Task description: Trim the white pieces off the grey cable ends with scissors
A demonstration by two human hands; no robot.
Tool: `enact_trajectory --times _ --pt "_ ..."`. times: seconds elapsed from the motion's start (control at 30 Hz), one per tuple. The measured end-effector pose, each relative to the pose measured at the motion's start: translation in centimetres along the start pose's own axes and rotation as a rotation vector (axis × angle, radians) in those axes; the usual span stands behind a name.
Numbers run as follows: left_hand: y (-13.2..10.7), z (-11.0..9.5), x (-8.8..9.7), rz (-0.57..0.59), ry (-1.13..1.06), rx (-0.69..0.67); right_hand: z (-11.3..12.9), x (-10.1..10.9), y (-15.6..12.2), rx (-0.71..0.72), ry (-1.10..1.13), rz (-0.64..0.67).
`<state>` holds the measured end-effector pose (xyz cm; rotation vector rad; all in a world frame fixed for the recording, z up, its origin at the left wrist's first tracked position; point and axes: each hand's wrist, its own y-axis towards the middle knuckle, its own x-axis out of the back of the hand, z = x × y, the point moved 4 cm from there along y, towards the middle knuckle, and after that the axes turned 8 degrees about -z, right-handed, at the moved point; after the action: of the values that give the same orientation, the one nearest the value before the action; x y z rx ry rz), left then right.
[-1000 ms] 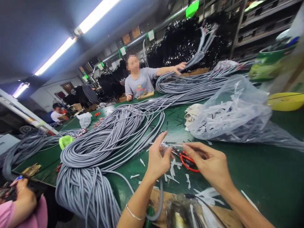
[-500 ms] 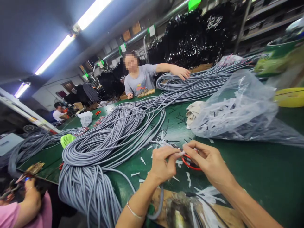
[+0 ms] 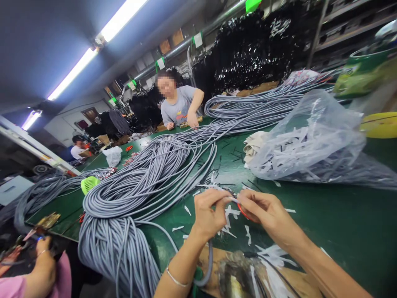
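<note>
My left hand is closed in a pinch on the end of a grey cable, which hangs below the hand and loops along the table's near edge. My right hand meets it at the fingertips, pinching the pale tip of the cable. The fingers partly hide that tip. Red-handled scissors show behind and under my right fingers; whether the hand touches them I cannot tell. Scattered white strips and short black pieces lie around both hands.
A large coiled bundle of grey cables fills the left side. At right sits a clear plastic bag of white strips, beside a crumpled cloth. A cluttered fixture stands at the near edge. Co-workers sit across and at lower left.
The co-worker across has drawn an outstretched arm back from the cables toward their body. My hands remain together at the cable tip, shifted slightly, and less of the red scissor handle shows.
</note>
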<state>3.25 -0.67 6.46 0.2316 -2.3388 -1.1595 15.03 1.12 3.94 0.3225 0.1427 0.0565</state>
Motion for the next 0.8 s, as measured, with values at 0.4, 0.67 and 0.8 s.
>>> enact_trajectory --times 0.4,0.67,0.8 --pt "0.3 0.1 0.7 -0.111 0.127 -0.063 2.8 0.6 -1.8 0.799 -0.844 -0.456" --pt "0.4 -0.3 0.5 -0.141 0.120 -0.127 3.0 0.4 -2.2 0.877 -0.943 -0.502" --pt "0.4 -0.2 0.5 -0.127 0.130 -0.122 3.1 0.8 -2.2 0.889 -0.904 -0.517"
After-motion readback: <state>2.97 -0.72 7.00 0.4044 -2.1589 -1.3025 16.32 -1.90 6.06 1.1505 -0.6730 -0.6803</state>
